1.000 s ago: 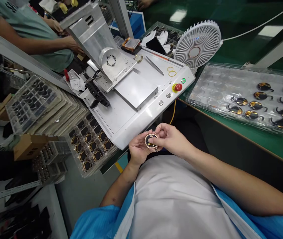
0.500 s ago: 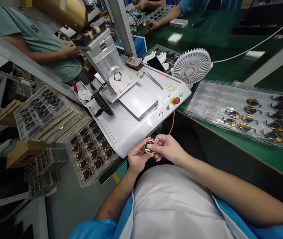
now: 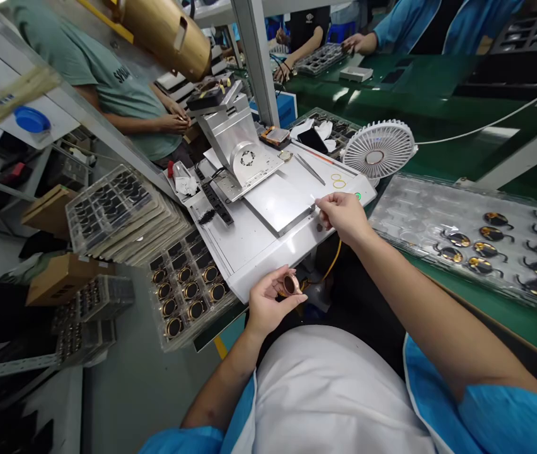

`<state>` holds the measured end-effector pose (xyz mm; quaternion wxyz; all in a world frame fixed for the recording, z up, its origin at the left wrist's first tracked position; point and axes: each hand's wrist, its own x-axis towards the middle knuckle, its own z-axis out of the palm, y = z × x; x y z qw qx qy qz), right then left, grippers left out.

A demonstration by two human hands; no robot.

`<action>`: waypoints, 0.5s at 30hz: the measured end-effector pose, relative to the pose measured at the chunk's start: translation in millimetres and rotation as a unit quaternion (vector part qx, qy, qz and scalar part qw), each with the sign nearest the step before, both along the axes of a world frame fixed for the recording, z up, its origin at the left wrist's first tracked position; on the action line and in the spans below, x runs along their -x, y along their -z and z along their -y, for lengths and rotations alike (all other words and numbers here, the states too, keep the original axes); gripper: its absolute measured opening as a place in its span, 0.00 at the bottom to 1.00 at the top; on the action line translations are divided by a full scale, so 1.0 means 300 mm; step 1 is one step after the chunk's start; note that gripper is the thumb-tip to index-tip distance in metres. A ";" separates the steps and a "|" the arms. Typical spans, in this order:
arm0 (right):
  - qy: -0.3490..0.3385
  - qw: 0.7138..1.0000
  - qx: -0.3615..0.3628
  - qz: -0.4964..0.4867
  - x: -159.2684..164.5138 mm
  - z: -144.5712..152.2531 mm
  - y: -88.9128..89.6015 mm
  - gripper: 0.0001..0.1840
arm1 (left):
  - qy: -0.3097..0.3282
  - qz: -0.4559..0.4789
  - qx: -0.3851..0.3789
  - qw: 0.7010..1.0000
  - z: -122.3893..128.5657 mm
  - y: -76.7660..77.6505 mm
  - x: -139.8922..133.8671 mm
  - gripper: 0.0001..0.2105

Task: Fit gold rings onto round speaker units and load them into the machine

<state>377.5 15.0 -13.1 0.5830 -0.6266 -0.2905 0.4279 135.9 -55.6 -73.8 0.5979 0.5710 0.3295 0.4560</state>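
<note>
My left hand (image 3: 271, 301) is closed by fingers and thumb round the rim of a rose-gold watch case (image 3: 291, 284), tilted on edge near my lap. Away from it, my right hand (image 3: 344, 216) is over the front edge of the white machine base (image 3: 244, 268), fingertips pinched together. Something small and pale shows at those fingertips, too small to name. Just beyond lies a flat metal plate (image 3: 278, 205) on the base. Tweezers (image 3: 310, 169) and yellow rings (image 3: 338, 181) lie farther back.
A tray of gold-rimmed watch cases (image 3: 190, 290) stands at left beside stacked trays (image 3: 121, 217). At right, a clear tray (image 3: 420, 217) holds dark and gold parts with cables. A white fan (image 3: 379, 151) stands behind. Another person (image 3: 127, 107) works at back left.
My right hand has left the watch case and moved up and right over the machine's front edge. My left hand keeps the case, now tilted. The view has shifted.
</note>
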 end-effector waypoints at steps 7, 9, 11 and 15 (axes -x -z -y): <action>-0.242 0.970 0.021 -0.011 0.122 0.281 0.015 0.20 | -0.017 -0.104 -0.076 0.991 0.007 0.004 -0.013 0.35; -0.272 0.961 0.039 -0.004 0.148 0.333 0.027 0.18 | -0.020 -0.119 -0.097 0.988 0.006 0.011 -0.018 0.36; -0.276 0.960 0.048 0.009 0.164 0.358 0.039 0.15 | -0.021 -0.124 -0.117 0.985 0.006 0.015 -0.021 0.36; -0.266 0.962 0.051 0.024 0.175 0.366 0.057 0.13 | -0.020 -0.133 -0.148 0.980 0.007 0.012 -0.023 0.33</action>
